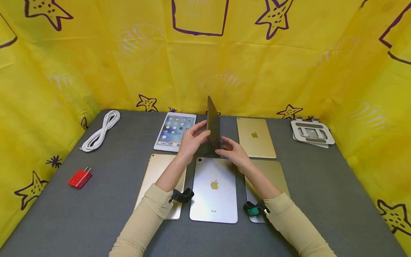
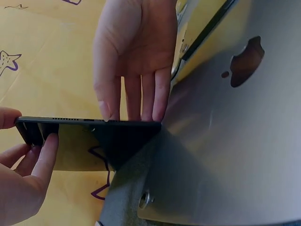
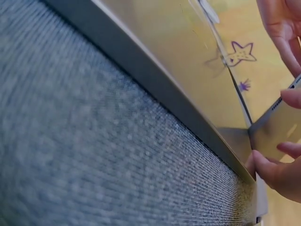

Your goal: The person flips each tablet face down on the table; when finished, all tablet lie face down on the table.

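A dark tablet (image 1: pixel 213 125) stands on its edge in the air above the back middle of the table, its narrow side towards me. My left hand (image 1: pixel 194 141) grips its left side, thumb and fingers on opposite faces in the left wrist view. With thumb and fingers, my right hand (image 1: pixel 235 154) pinches the near lower edge. Just below the hands lies a silver iPad (image 1: pixel 213 192), back up. A white tablet with a lit home screen (image 1: pixel 174 132) lies left of my left hand, and a gold tablet (image 1: pixel 255 137) lies right of my right hand.
Another gold tablet (image 1: pixel 157 175) lies under my left forearm, a greyish-gold one (image 1: pixel 277 175) under the right. A coiled white cable (image 1: pixel 102 132) and a red charger plug (image 1: pixel 80 178) lie at left. At back right sits a folded silver stand (image 1: pixel 312 131). Yellow cloth (image 1: pixel 205 53) borders the table.
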The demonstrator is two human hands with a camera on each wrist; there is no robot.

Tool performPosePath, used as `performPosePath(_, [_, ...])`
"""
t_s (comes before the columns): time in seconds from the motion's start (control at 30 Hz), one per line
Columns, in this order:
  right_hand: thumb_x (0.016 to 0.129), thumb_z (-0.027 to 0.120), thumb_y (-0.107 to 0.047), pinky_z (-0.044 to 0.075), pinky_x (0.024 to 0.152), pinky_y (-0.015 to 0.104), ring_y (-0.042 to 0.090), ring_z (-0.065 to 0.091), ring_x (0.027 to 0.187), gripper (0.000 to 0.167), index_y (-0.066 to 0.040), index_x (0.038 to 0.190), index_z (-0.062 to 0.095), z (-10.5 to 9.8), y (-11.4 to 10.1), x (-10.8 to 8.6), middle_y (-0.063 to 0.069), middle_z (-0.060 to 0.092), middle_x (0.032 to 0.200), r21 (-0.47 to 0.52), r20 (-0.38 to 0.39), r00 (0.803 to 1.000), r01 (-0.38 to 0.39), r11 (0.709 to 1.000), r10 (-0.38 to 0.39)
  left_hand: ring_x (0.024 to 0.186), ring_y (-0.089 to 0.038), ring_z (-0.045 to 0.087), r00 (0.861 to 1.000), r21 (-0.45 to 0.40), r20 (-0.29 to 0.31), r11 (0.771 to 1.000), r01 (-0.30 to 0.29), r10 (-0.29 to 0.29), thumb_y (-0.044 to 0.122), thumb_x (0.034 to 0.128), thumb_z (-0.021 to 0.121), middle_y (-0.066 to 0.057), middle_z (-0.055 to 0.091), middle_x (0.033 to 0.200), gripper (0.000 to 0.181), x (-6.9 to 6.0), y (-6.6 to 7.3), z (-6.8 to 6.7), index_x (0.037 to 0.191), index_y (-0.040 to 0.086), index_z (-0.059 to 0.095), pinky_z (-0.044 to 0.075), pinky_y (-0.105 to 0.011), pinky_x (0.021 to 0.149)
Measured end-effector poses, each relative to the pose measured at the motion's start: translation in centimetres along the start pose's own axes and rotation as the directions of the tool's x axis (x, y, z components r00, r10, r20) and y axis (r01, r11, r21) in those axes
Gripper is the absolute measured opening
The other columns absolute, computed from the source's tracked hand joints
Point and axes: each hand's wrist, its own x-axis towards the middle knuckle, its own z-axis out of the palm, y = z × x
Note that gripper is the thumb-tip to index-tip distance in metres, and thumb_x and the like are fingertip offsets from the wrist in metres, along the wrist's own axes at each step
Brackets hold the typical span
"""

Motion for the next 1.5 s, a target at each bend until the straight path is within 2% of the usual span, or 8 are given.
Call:
performPosePath(0.27, [0.087,0.072,-0.014,0.029,0.113,0.047,0.033,0.029,0.142,0.073,-0.003,0.150,0.035,-0.1,-0.1,-0.2,0.018,0.034,0.153,-0.003,0.022,0.999,-0.049,0.999,0.049,0.112,-0.030,0.059,0.999,-0.022,-0.034,0.999,0.028,-0.029,0.000,0.0947,0.057,-0.017,0.051,0.139,0.046,0.2,-0.8,-0.4,0.140,-0.003,0.048,0.052,-0.038,0.091])
performPosePath(0.57, [0.089,0.067,-0.011,0.027,0.113,0.049,0.036,0.027,0.142,0.070,-0.001,0.149,0.034,-0.7,0.1,-0.5,0.023,0.031,0.153,-0.040,0.014,0.999,-0.029,0.999,0.030,0.116,-0.030,0.055,0.988,0.027,-0.103,0.992,0.119,-0.116,0.000,0.0969,0.051,-0.020,0.051,0.138,0.046,0.4,-1.8,-1.1,0.143,-0.003,0.045,0.051,-0.044,0.093])
performPosePath(0.77, [0.091,0.063,-0.006,0.022,0.114,0.052,0.039,0.022,0.143,0.068,0.005,0.149,0.030,-1.3,-1.1,-1.4,0.027,0.026,0.154,-0.043,0.036,0.999,-0.031,0.999,0.033,0.109,-0.033,0.059,0.982,0.120,-0.116,0.980,0.161,-0.147,0.004,0.0951,0.054,-0.024,0.051,0.136,0.049,0.2,-2.6,-1.4,0.142,-0.007,0.044,0.052,-0.042,0.092])
performPosePath(0.93, [0.091,0.064,-0.008,0.022,0.115,0.051,0.037,0.023,0.144,0.068,0.003,0.149,0.032,-1.7,0.4,-0.6,0.025,0.027,0.154,-0.065,0.015,1.000,-0.025,0.998,0.026,0.122,-0.035,0.053,0.980,0.250,-0.083,0.948,0.198,-0.183,0.013,0.0953,0.055,-0.026,0.045,0.143,0.054,-0.1,-3.0,-1.7,0.142,-0.010,0.040,0.052,-0.040,0.091])
performPosePath(1.17, [0.090,0.064,-0.008,0.024,0.114,0.048,0.036,0.025,0.143,0.066,0.002,0.148,0.034,-1.8,0.6,-0.7,0.023,0.031,0.153,-0.089,-0.005,1.000,-0.017,0.996,0.017,0.101,-0.029,0.055,0.985,0.380,-0.083,0.908,0.175,-0.154,0.018,0.0923,0.058,-0.022,0.059,0.103,0.031,-0.4,-3.6,-1.7,0.102,-0.011,0.060,0.051,-0.038,0.086])
performPosePath(1.27, [0.090,0.064,-0.007,0.024,0.114,0.048,0.036,0.024,0.143,0.067,0.004,0.148,0.034,-1.8,0.6,-0.7,0.024,0.030,0.153,-0.088,-0.005,1.000,-0.012,0.996,0.012,0.115,-0.032,0.054,0.983,0.411,-0.080,0.893,0.182,-0.164,0.022,0.0928,0.058,-0.025,0.059,0.121,0.043,-0.6,-3.4,-1.6,0.120,-0.011,0.059,0.045,-0.042,0.098])
performPosePath(1.37, [0.089,0.064,-0.006,0.024,0.114,0.047,0.036,0.024,0.143,0.067,0.004,0.148,0.034,-1.8,0.5,-0.8,0.024,0.030,0.153,-0.085,-0.011,1.000,-0.015,0.996,0.014,0.132,-0.035,0.043,0.980,0.414,-0.070,0.888,0.200,-0.188,0.025,0.0939,0.058,-0.026,0.045,0.143,0.060,-0.8,-3.1,-1.5,0.141,-0.010,0.043,0.035,-0.044,0.109])
performPosePath(1.5, [0.089,0.065,-0.006,0.024,0.114,0.048,0.037,0.025,0.143,0.067,0.004,0.148,0.035,-1.9,0.5,-0.9,0.025,0.030,0.153,-0.091,-0.019,1.000,-0.020,0.996,0.018,0.136,-0.035,0.039,0.974,0.435,-0.057,0.872,0.224,-0.222,0.030,0.0955,0.056,-0.024,0.041,0.147,0.065,-0.9,-2.8,-1.4,0.146,-0.006,0.036,0.032,-0.043,0.112])
